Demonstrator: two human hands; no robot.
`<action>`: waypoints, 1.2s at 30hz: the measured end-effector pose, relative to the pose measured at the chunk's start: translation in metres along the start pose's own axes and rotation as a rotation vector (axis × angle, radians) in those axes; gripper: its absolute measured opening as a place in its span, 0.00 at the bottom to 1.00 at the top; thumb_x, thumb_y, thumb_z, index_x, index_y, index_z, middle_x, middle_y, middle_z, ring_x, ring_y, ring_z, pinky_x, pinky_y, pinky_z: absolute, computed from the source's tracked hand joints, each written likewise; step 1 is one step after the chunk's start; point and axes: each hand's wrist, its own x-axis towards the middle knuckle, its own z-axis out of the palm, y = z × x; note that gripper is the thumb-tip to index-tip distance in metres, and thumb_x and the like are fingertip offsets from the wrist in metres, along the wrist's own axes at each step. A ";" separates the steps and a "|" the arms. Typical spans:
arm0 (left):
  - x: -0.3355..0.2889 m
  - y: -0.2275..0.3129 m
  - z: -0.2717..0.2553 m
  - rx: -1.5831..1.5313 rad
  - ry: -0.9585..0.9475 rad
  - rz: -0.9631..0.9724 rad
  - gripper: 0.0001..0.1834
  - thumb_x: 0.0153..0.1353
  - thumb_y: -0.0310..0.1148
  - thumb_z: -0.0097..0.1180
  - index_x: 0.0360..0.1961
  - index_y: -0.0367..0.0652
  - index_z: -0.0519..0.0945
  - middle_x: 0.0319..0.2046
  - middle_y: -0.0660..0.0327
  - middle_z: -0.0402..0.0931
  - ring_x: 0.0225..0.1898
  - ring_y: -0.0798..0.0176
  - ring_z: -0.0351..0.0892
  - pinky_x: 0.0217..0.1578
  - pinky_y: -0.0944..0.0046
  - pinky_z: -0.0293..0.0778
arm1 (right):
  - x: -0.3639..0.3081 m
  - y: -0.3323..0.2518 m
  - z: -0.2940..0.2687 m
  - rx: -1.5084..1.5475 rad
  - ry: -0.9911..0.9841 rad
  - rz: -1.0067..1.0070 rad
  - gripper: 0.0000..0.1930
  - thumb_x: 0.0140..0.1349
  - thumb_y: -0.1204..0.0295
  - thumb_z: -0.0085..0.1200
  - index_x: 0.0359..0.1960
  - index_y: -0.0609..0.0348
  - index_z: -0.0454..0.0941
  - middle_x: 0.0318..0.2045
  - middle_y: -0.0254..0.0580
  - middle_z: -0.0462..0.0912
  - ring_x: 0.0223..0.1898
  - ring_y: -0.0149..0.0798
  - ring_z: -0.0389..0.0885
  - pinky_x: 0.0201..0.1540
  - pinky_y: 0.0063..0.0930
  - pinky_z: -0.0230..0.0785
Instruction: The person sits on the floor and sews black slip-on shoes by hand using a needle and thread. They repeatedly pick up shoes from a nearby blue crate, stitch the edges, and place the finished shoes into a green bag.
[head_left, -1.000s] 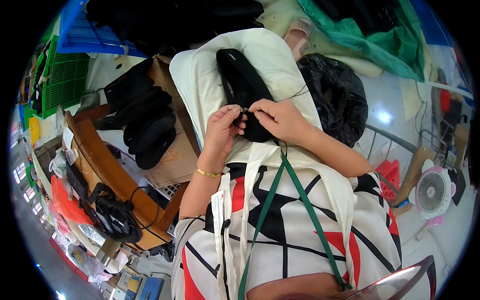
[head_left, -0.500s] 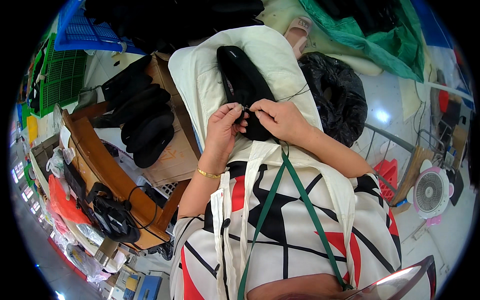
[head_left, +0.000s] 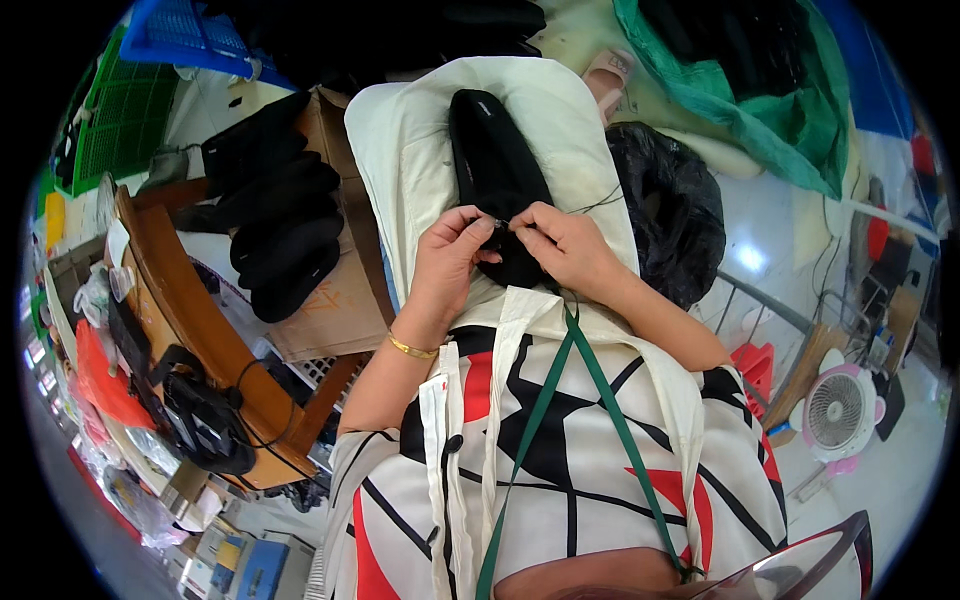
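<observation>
A black slip-on shoe (head_left: 488, 125) lies on a cream cloth-covered pad (head_left: 405, 150) in front of me, its toe toward my body. Over its front part, my left hand (head_left: 450, 255) is closed in a pinch, with the other fingers curled against the black upper. Close beside it, my right hand (head_left: 570, 245) pinches too, thumb against forefinger. Between the two sets of fingertips shows a tiny shiny piece (head_left: 501, 225), too small to name. Thin dark threads (head_left: 602, 202) stick out past my right hand over the pad.
Several black shoes (head_left: 285, 235) are piled at the left by a cardboard box (head_left: 350, 290) and a wooden table (head_left: 190, 310). A black plastic bag (head_left: 675, 220) sits right of the pad. Beyond are a green sack (head_left: 740, 130) and a pink slipper (head_left: 606, 82); a fan (head_left: 838, 410) stands at right.
The view has shifted slightly. My right fingertips have moved a little away from the left ones, and the small shiny piece now shows between them. Both hands stay over the shoe.
</observation>
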 end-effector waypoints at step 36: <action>-0.003 0.000 0.002 0.252 -0.102 0.144 0.08 0.63 0.23 0.61 0.44 0.37 0.82 0.34 0.68 0.80 0.32 0.78 0.74 0.33 0.76 0.70 | 0.008 0.031 -0.007 0.390 -0.264 0.211 0.06 0.73 0.71 0.50 0.45 0.58 0.77 0.23 0.26 0.73 0.23 0.20 0.68 0.26 0.16 0.60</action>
